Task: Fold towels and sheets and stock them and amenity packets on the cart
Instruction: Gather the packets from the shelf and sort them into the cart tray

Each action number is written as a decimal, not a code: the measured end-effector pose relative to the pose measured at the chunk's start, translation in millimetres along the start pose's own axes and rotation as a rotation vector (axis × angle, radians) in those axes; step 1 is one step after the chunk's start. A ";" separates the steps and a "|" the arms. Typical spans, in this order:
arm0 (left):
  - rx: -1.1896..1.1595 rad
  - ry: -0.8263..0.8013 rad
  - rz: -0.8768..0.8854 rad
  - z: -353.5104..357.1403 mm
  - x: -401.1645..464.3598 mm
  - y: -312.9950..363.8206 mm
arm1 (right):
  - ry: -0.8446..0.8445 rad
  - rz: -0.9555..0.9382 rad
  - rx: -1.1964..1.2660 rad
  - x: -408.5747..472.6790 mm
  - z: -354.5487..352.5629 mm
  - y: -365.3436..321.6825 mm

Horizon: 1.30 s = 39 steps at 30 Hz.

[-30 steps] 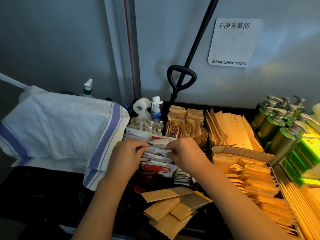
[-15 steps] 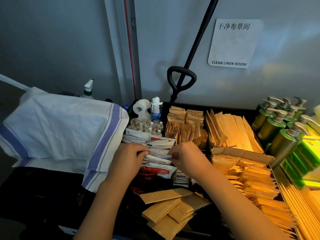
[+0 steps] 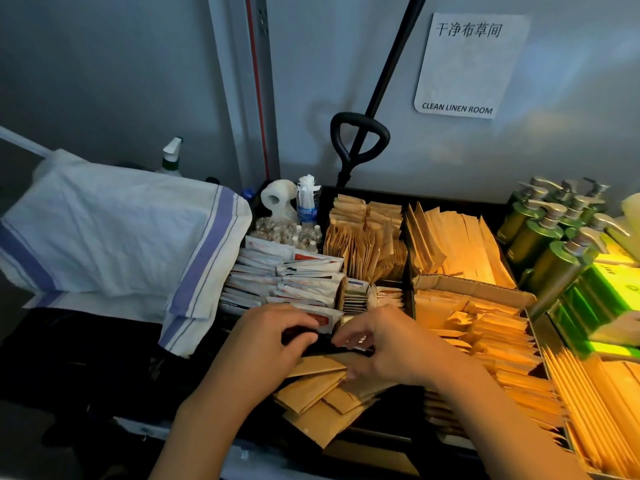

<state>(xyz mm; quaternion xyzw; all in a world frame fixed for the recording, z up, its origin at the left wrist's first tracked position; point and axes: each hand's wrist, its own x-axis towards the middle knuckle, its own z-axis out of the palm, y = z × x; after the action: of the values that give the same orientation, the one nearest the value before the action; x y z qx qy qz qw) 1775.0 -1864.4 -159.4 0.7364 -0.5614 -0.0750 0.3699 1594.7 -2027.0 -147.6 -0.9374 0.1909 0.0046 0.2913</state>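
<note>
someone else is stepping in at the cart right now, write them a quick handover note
Left hand: low at the near edge of the white-and-red packets, fingers curled; what its grip holds, if anything, is in shadow.
Right hand: beside it, fingers curled down over the loose brown packets; cannot tell if it pinches one.
Where things are: brown packets stand filed in the tray compartments; green pump bottles at the right; a striped cloth lies folded at the left.
Done: most compartments look stocked.
Left: the loose brown packets at the near edge lie unsorted and likely still need filing. No sheets in view.
</note>
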 end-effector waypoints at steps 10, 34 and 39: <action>0.031 -0.112 -0.078 11.3 -22.1 2.2 | -0.157 -0.037 -0.103 13.4 33.9 -13.1; -0.098 -0.083 0.185 23.1 28.6 91.4 | 0.217 0.071 -0.272 -78.2 -70.2 -0.4; -0.108 -0.169 0.371 75.9 57.0 136.0 | 0.264 0.240 -0.297 -140.2 -88.3 34.3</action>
<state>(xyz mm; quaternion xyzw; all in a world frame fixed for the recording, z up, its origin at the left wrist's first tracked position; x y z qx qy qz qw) 1650.6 -1962.7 -110.7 0.5909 -0.7114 -0.0971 0.3679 1443.2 -2051.6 -76.1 -0.9330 0.3347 -0.0555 0.1201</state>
